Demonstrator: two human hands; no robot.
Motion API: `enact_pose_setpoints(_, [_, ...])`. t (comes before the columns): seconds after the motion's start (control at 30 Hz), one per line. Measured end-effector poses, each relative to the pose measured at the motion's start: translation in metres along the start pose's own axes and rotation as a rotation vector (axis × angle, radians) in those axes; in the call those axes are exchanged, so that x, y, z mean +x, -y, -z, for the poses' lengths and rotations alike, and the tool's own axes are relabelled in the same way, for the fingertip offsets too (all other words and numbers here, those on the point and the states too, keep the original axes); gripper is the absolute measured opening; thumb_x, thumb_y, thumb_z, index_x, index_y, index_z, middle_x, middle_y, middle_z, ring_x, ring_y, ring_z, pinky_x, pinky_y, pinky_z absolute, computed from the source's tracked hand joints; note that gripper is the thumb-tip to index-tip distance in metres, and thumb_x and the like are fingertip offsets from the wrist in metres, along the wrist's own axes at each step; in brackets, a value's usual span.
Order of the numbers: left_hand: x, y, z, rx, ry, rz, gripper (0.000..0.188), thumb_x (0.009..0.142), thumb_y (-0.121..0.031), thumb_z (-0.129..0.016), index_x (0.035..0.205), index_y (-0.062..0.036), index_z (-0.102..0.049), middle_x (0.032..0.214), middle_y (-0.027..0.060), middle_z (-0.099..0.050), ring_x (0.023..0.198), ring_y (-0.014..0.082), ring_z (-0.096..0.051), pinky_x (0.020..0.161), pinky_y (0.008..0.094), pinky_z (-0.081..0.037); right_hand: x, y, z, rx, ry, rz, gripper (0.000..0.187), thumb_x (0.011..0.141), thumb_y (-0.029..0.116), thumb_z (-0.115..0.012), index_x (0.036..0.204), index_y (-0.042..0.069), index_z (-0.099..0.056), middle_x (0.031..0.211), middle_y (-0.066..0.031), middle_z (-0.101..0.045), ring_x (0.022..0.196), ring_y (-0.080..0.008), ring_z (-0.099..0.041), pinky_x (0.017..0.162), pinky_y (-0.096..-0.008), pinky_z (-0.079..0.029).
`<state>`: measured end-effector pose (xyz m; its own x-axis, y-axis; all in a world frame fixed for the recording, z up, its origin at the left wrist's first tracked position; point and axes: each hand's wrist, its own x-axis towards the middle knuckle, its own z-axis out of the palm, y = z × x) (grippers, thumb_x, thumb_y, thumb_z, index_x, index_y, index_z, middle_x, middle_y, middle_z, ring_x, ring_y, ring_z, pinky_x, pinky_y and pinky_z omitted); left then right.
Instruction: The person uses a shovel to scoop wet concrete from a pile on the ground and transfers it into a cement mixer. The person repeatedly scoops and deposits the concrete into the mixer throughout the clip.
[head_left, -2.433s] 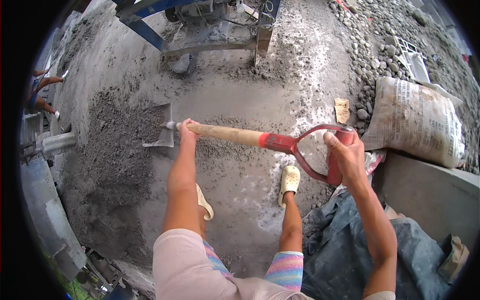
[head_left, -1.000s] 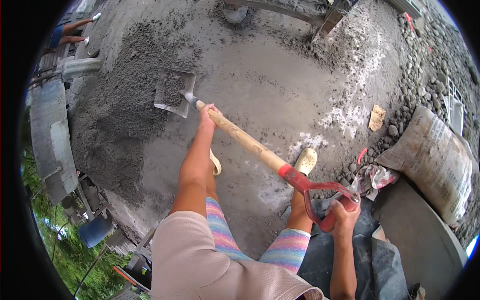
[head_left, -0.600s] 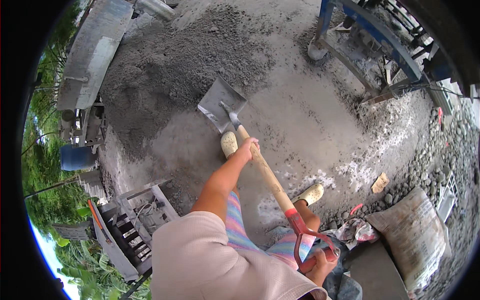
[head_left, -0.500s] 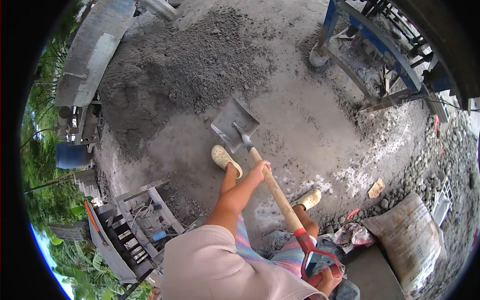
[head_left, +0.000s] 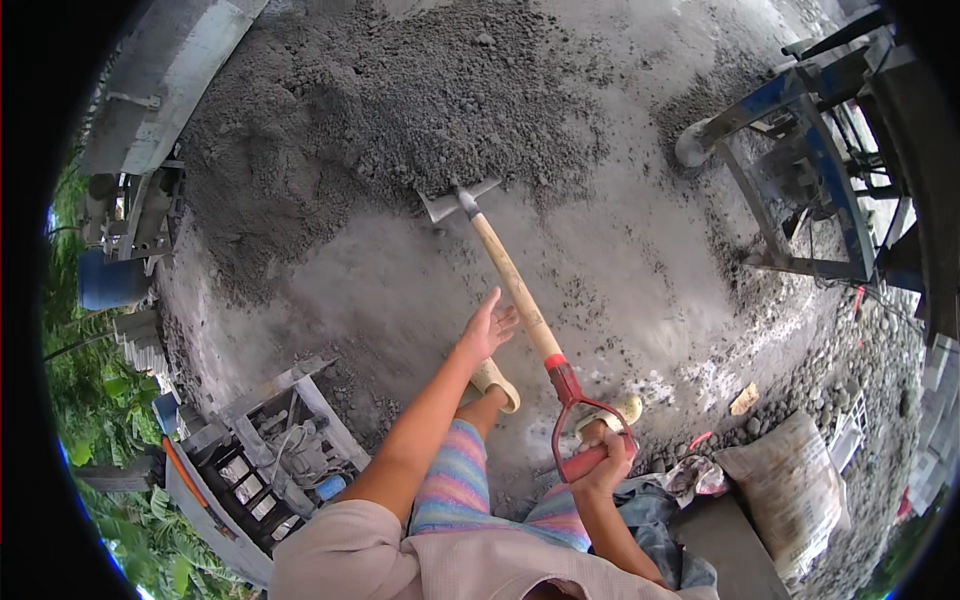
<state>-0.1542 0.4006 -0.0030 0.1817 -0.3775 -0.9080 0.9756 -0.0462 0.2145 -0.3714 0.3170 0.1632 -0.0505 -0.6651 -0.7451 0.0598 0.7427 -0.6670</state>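
Note:
A shovel (head_left: pixel 515 280) with a wooden shaft and a red D-shaped handle slants away from me. Its metal blade (head_left: pixel 440 206) meets the near edge of a dark grey heap of sand or gravel mix (head_left: pixel 400 110). My right hand (head_left: pixel 603 467) is closed round the red grip at the near end. Beside the shaft, a little to its left, my left hand (head_left: pixel 489 328) is off the wood with its fingers stretched apart, holding nothing. The blade's tip is partly hidden against the heap.
At the right stands a blue metal frame (head_left: pixel 835 160). A wooden frame with a motor-like machine (head_left: pixel 300 455) sits at lower left, and a blue drum (head_left: pixel 110 280) farther left. A filled sack (head_left: pixel 785 480) lies at lower right near loose stones (head_left: pixel 800 390).
The shovel has gone forward, its blade reaching the heap. My left hand has let go of the shaft. My right hand, still on the grip, has moved forward.

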Motion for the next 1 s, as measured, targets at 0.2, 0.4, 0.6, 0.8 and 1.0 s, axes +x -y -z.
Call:
enact_pose_setpoints(0.2, [-0.062,-0.039,0.12,0.687,-0.472,0.188,0.038,0.073,-0.04,-0.052,0.097,-0.0115,-0.043,0.082,0.0028,-0.052,0.072,0.0184,-0.052,0.062,0.035,-0.04,-0.002,0.009,-0.008,0.057,-0.097,-0.07,0.009,0.068,0.01,-0.05,0.072,0.004,-0.044,0.055,-0.0043,-0.044,0.041,-0.0143,-0.045,0.037,-0.0247,-0.039])
enact_pose_setpoints(0.4, [-0.098,-0.052,0.127,0.752,-0.573,-0.051,0.031,0.072,-0.035,-0.054,0.078,-0.005,-0.05,0.066,0.0053,-0.051,0.046,0.0135,-0.047,0.04,0.0257,-0.032,-0.023,0.015,-0.013,0.127,-0.106,-0.224,0.006,0.068,0.009,-0.049,0.066,0.006,-0.045,0.053,-0.0025,-0.043,0.039,-0.0134,-0.042,0.038,-0.0244,-0.038])
enact_pose_setpoints(0.6, [-0.095,-0.097,0.112,0.838,-0.658,-0.106,0.029,0.074,-0.032,-0.051,0.084,-0.0054,-0.047,0.07,0.0044,-0.052,0.048,0.0115,-0.046,0.042,0.0255,-0.034,-0.01,0.022,-0.042,0.252,-0.044,-0.368,0.007,0.061,0.007,-0.05,0.067,0.004,-0.047,0.053,-0.0054,-0.044,0.042,-0.0172,-0.043,0.039,-0.0293,-0.039])
enact_pose_setpoints(0.8, [-0.069,-0.167,0.065,0.891,-0.645,-0.336,0.03,0.075,-0.035,-0.051,0.093,-0.0116,-0.044,0.078,0.002,-0.051,0.063,0.0116,-0.051,0.055,0.0263,-0.04,0.051,0.001,-0.054,0.14,0.026,-0.261,0.013,0.067,0.015,-0.053,0.067,0.006,-0.043,0.054,-0.0035,-0.043,0.04,-0.0148,-0.044,0.037,-0.0267,-0.038])
enact_pose_setpoints(1.0, [-0.019,-0.169,0.001,0.954,-0.46,-0.254,0.035,0.073,-0.037,-0.053,0.093,-0.0092,-0.045,0.08,0.0022,-0.051,0.067,0.0119,-0.051,0.061,0.0283,-0.041,0.059,-0.006,-0.037,0.184,-0.077,-0.312,0.035,0.075,0.04,-0.05,0.08,0.007,-0.044,0.076,-0.0049,-0.047,0.066,-0.0161,-0.049,0.057,-0.0287,-0.042])
